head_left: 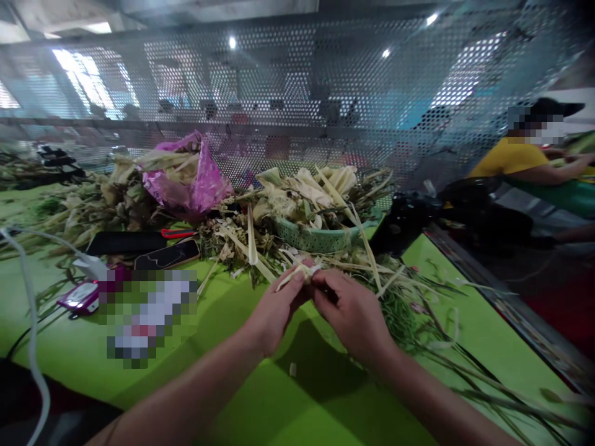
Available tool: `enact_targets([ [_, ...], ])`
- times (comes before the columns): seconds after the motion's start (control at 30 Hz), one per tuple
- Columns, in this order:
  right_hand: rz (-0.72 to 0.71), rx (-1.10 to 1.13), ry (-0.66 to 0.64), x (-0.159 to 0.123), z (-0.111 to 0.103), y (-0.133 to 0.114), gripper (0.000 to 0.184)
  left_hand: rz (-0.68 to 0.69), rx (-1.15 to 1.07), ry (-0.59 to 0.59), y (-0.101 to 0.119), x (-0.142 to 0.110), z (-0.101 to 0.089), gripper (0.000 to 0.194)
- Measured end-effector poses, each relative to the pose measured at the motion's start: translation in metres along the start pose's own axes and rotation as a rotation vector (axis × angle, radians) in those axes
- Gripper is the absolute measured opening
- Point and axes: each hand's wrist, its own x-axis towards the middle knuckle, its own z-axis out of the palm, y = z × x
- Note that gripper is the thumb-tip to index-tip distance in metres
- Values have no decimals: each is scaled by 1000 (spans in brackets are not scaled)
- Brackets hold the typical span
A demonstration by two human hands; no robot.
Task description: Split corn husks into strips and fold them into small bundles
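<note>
Above the green tabletop (223, 396), both hands meet at a pale strip of what looks like dried corn husk (304, 272). My left hand (276, 310) pinches it between thumb and fingers. From the other side, my right hand (351, 303) has its fingers closed on the strip's whitish end; some fingertips are hidden. Just beyond is a green basket (320, 240) heaped with dried husks (311, 192). A small pale scrap (292, 370) lies below my hands, and fine green strands (400, 319) lie beside my right wrist.
Left of my hands are a phone (170, 255), a red-handled tool (178, 233), a purple device (83, 296) and a white cable (30, 316). A pink plastic bag (209, 173) holds husks. Behind stands a perforated screen (297, 80). A person in yellow (511, 158) sits right.
</note>
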Motion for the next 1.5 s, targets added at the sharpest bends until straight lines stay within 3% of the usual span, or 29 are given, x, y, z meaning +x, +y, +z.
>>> enact_targets([
  [0.13,63,231,-77,1,3,1,18,25,104,-9,3,-3,1,45],
  [0.27,284,650,-215,4,5,-2,32,54,91,3,5,-4,2,43],
  [0.37,390,773,-262,6,4,-3,35,62,44,33,6,-2,3,41],
  [0.53,332,669,-261,7,0,-1,26,93,-16,82,11,0,2,36],
  [0.67,290,518,-160,7,-6,5,28,73,27,25,18,0,-2,35],
  [0.77,313,538,-83,10,-12,9,29,22,59,-30,23,-1,-5,33],
  [0.93,305,645,-133,14,-13,14,32,-94,67,-106,21,-2,-4,31],
  [1.07,267,577,-123,11,-9,18,28,-111,105,-110,17,-2,-5,27],
  [1.17,210,439,-76,8,-9,20,24,-134,157,-83,15,-1,-8,29],
  [1.37,144,280,-14,10,-11,22,24,-109,164,78,16,0,-5,31],
  [1.5,172,293,-5,13,-11,27,25,-76,169,65,18,-1,-3,33],
])
